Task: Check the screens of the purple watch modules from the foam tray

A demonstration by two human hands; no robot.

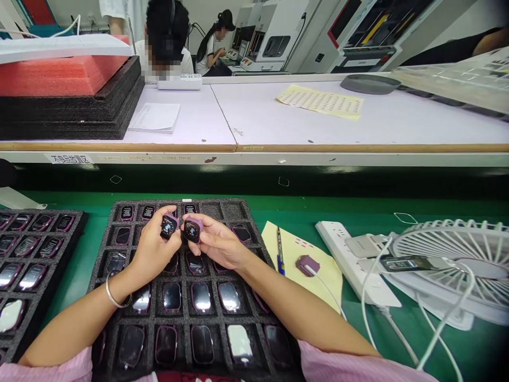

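Both hands are raised over a black foam tray (185,314) whose compartments hold several purple-framed smartwatch bodies. My left hand (153,244) is closed around one smartwatch body (169,226), its screen lit with a bluish picture. Right beside it, my right hand (220,241) pinches a second smartwatch body (192,231), also purple-rimmed and lit. The two watches are side by side, nearly touching, screens toward me. Most watches in the tray have dark screens; a few at the far row show lit text, and one near the front (239,342) looks white.
Another watch tray (59,254) lies at left. On the right are yellow paper (330,260), a pen (280,252), a purple device on a cable (307,265), a white power strip (358,270) and a fan (457,254). Behind is a raised shelf (246,116) with foam sheets (75,106). Other people sit beyond.
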